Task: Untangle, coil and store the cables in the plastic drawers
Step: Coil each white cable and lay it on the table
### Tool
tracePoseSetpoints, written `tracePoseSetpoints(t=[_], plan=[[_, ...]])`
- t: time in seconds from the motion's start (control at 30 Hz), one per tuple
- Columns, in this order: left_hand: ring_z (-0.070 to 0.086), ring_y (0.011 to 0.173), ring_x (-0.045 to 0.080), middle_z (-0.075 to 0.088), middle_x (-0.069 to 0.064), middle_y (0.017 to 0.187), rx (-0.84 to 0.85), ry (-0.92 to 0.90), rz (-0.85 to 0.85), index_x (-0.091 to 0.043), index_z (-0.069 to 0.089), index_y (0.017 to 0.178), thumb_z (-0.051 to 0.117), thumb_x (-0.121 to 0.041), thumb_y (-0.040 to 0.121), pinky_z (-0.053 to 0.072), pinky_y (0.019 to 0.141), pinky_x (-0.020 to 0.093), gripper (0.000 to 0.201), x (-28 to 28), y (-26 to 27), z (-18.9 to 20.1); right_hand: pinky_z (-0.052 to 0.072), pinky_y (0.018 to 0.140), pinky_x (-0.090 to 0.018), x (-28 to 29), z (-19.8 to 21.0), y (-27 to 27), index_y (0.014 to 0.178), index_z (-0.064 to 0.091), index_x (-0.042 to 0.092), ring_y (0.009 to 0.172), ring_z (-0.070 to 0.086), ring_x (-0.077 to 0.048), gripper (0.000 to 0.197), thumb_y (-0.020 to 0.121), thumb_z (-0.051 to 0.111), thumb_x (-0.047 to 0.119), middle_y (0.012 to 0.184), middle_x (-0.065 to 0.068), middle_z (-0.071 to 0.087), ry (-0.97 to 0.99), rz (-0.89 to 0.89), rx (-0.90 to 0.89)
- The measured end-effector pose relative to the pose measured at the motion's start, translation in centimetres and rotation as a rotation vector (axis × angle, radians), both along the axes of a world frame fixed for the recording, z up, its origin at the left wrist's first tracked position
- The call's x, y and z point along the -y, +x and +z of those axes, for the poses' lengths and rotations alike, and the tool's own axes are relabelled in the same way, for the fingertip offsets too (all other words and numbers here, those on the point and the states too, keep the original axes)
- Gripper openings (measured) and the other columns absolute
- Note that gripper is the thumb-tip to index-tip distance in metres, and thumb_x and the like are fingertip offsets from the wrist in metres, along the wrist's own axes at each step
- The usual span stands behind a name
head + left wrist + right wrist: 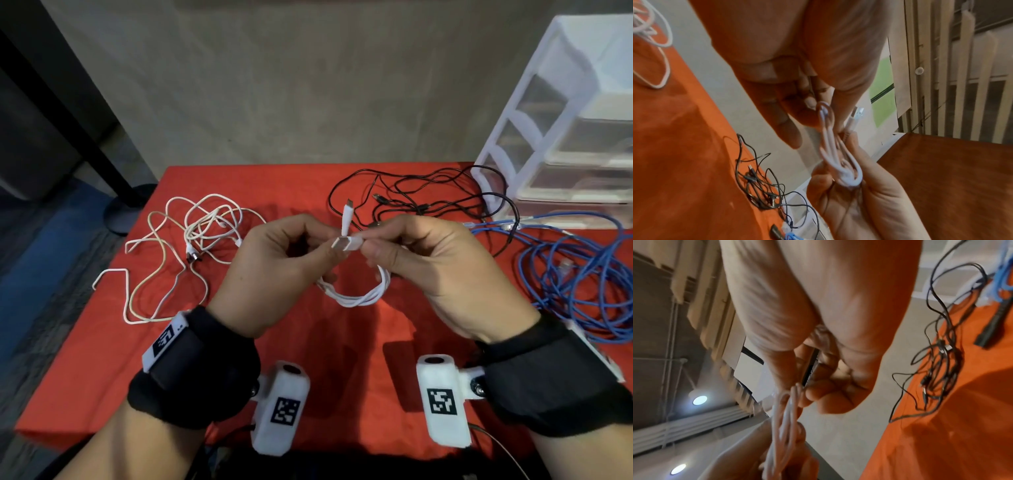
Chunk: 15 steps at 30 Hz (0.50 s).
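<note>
I hold a short white USB cable (pixel 359 293) wound into a small coil above the red table (pixel 308 359). My left hand (pixel 274 270) pinches one side of the coil near its flat USB plug (pixel 344 244). Opposite it, my right hand (pixel 428 263) grips the other side, and the second plug (pixel 347 212) sticks up between the hands. The left wrist view shows the white coil (pixel 840 155) stretched between both hands; in the right wrist view the coil (pixel 785 415) runs from my right fingers (pixel 818 395) down to the other hand. The clear plastic drawers (pixel 561 144) stand at the back right.
A tangle of white cables (pixel 185 246) lies at the left of the table. Black cables (pixel 431 202) are tangled at the back centre, and a heap of blue cable (pixel 579 281) sits at the right, in front of the drawers.
</note>
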State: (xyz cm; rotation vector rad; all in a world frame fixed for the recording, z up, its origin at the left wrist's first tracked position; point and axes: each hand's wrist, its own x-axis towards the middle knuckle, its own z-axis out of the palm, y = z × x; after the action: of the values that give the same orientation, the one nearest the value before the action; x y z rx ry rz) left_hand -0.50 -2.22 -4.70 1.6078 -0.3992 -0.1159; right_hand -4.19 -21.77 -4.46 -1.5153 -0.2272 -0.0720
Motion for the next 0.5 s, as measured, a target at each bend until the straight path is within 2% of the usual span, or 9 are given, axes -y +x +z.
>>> tracePoseSetpoints(t=[0.07, 0.13, 0.2, 0.27, 0.33, 0.37, 0.43, 0.5], plan=[[0.059, 0.060, 0.021, 0.065, 0.007, 0.067, 0.034, 0.005, -0.014, -0.017, 0.072, 0.089, 0.083, -0.022, 0.082, 0.049, 0.059, 0.030, 0.014, -0.2, 0.1, -0.1, 0.048, 0.075, -0.022, 0.3, 0.1, 0.0, 0.094, 0.077, 0.013, 0.081, 0.065, -0.009, 0.010, 0.084, 0.074, 0.014, 0.089, -0.003, 0.078, -0.094, 0.004, 0.019], [0.057, 0.060, 0.025, 0.066, 0.007, 0.066, 0.122, 0.052, 0.002, -0.020, 0.072, 0.093, 0.079, -0.018, 0.085, 0.048, 0.060, 0.035, 0.011, -0.1, 0.1, -0.2, 0.048, 0.074, -0.020, 0.3, 0.0, 0.0, 0.094, 0.076, 0.013, 0.079, 0.065, -0.008, 0.010, 0.084, 0.075, 0.012, 0.088, -0.001, 0.077, -0.130, -0.007, 0.017], [0.060, 0.061, 0.022, 0.069, 0.004, 0.070, 0.230, 0.155, 0.038, -0.020, 0.076, 0.094, 0.078, -0.011, 0.087, 0.049, 0.061, 0.030, 0.012, -0.1, 0.0, -0.4, 0.049, 0.071, -0.018, 0.2, -0.3, 0.1, 0.094, 0.074, 0.012, 0.075, 0.065, -0.007, 0.011, 0.083, 0.077, 0.010, 0.083, 0.001, 0.076, -0.106, -0.036, 0.004], [0.062, 0.065, 0.013, 0.072, 0.000, 0.075, 0.332, 0.276, 0.085, -0.025, 0.080, 0.094, 0.079, -0.009, 0.087, 0.049, 0.064, 0.026, 0.017, -0.1, 0.0, -0.5, 0.048, 0.070, -0.032, 0.0, -0.6, 0.3, 0.093, 0.072, 0.014, 0.073, 0.062, -0.019, 0.014, 0.082, 0.081, 0.013, 0.081, -0.010, 0.074, -0.100, -0.065, 0.012], [0.061, 0.067, 0.014, 0.070, -0.001, 0.076, 0.376, 0.339, 0.103, -0.029, 0.080, 0.093, 0.079, -0.011, 0.086, 0.049, 0.064, 0.027, 0.019, -0.1, 0.1, -0.6, 0.039, 0.070, -0.044, 0.0, -0.8, 0.5, 0.093, 0.067, 0.013, 0.072, 0.055, -0.029, 0.017, 0.084, 0.081, 0.013, 0.082, -0.026, 0.066, -0.076, -0.068, 0.014], [0.061, 0.068, 0.015, 0.069, -0.001, 0.075, 0.374, 0.345, 0.102, -0.028, 0.080, 0.093, 0.079, -0.013, 0.086, 0.049, 0.064, 0.029, 0.016, -0.1, 0.1, -0.6, 0.038, 0.070, -0.046, 0.1, -0.9, 0.5, 0.094, 0.064, 0.012, 0.071, 0.054, -0.030, 0.017, 0.086, 0.079, 0.011, 0.083, -0.029, 0.065, -0.073, -0.064, 0.016], [0.061, 0.068, 0.016, 0.068, -0.001, 0.076, 0.372, 0.346, 0.104, -0.027, 0.080, 0.093, 0.079, -0.016, 0.087, 0.049, 0.064, 0.030, 0.012, -0.1, 0.2, -0.7, 0.040, 0.070, -0.050, 0.1, -1.1, 0.5, 0.100, 0.065, 0.014, 0.071, 0.056, -0.037, 0.014, 0.091, 0.074, 0.009, 0.087, -0.028, 0.068, -0.105, -0.043, 0.027], [0.062, 0.071, 0.015, 0.069, -0.004, 0.078, 0.391, 0.361, 0.097, -0.026, 0.079, 0.093, 0.078, -0.015, 0.088, 0.049, 0.064, 0.026, 0.012, -0.1, 0.1, -0.6, 0.040, 0.071, -0.049, 0.0, -1.3, 0.5, 0.109, 0.066, 0.019, 0.073, 0.055, -0.042, 0.019, 0.093, 0.072, 0.011, 0.090, -0.026, 0.069, -0.135, -0.031, 0.018]])
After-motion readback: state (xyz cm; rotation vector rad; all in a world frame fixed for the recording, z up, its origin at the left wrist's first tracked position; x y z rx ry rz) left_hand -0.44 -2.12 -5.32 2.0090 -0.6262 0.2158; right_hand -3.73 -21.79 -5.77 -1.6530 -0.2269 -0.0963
